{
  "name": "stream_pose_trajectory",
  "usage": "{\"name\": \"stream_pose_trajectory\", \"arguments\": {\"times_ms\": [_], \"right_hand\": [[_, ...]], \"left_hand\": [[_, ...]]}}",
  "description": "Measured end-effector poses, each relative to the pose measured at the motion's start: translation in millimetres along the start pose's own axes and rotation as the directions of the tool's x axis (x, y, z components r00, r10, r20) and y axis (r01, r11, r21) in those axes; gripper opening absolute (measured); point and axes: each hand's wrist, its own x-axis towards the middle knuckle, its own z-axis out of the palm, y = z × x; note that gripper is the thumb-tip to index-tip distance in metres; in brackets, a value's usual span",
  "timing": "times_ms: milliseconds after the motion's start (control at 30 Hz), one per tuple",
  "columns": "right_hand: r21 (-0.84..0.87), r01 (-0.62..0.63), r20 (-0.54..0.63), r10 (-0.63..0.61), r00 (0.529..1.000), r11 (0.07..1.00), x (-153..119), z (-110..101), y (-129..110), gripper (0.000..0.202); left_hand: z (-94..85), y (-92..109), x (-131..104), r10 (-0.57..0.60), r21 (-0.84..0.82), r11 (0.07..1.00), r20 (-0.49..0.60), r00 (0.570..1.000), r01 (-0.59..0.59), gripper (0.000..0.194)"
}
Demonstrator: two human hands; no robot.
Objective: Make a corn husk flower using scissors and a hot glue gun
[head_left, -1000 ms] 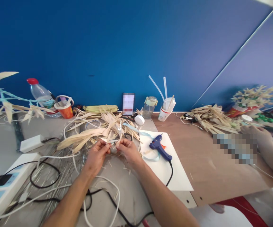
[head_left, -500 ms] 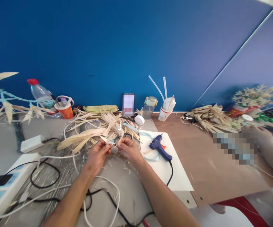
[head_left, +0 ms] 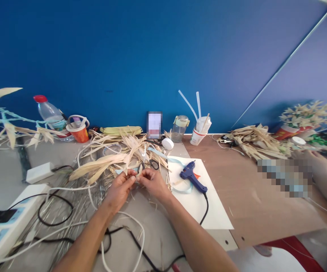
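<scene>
My left hand (head_left: pixel 122 187) and my right hand (head_left: pixel 153 183) meet fingertip to fingertip over the near edge of a pile of dried corn husks (head_left: pixel 135 145). Both are closed in a pinch on a small pale piece of corn husk (head_left: pixel 136 176), mostly hidden by the fingers. Just behind them lies a pair of scissors (head_left: pixel 154 164) with dark handles. A light blue ribbon (head_left: pixel 159 152) runs from the husks toward a white sheet (head_left: pixel 211 204), where a blue glue gun (head_left: pixel 193 176) rests to the right of my hands.
Cables and a power strip (head_left: pixel 13 211) lie at left, near a bundle of thin wires (head_left: pixel 67 226). Along the wall stand a bottle (head_left: pixel 48 113), an orange cup (head_left: pixel 79 132), a phone (head_left: pixel 154 124), a jar (head_left: pixel 178 130) and a white cup (head_left: pixel 197 136). Another person's hand (head_left: pixel 310 162) is at right.
My fingertips have drawn closer together. The pale husk tip that stuck up above my left fingers is now less visible. The glue gun and sheet have stayed in place.
</scene>
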Motion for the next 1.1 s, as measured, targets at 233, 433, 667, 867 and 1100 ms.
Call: {"name": "stream_pose_trajectory", "arguments": {"times_ms": [233, 433, 667, 867, 1100], "right_hand": [[-0.235, 0.11, -0.032, -0.121, 0.992, 0.966, -5, 2, -6, 0.011], [-0.274, 0.2, -0.024, -0.215, 0.976, 0.941, -6, 3, -6, 0.013], [0.184, -0.031, -0.034, 0.038, 0.999, 0.982, 0, 0, -3, 0.016], [0.457, -0.126, -0.053, 0.169, 0.984, 0.88, 2, 5, 0, 0.018], [0.601, -0.135, -0.054, 0.209, 0.976, 0.788, 7, -9, -2, 0.02]], "left_hand": [[-2.5, -3, 1, -0.025, 0.097, 0.995, -0.022, 0.999, 0.027, 0.035], [-5.4, -4, 3, -0.018, 0.109, 0.994, 0.009, 1.0, 0.017, 0.032], [-2.7, -1, 2, 0.044, 0.123, 0.992, -0.026, 0.999, -0.04, 0.034], [-4.9, -6, 3, 0.091, 0.162, 0.982, 0.014, 0.996, -0.092, 0.029], [-7.2, 0, 3, 0.096, 0.073, 0.993, 0.022, 0.995, -0.097, 0.029]]}}
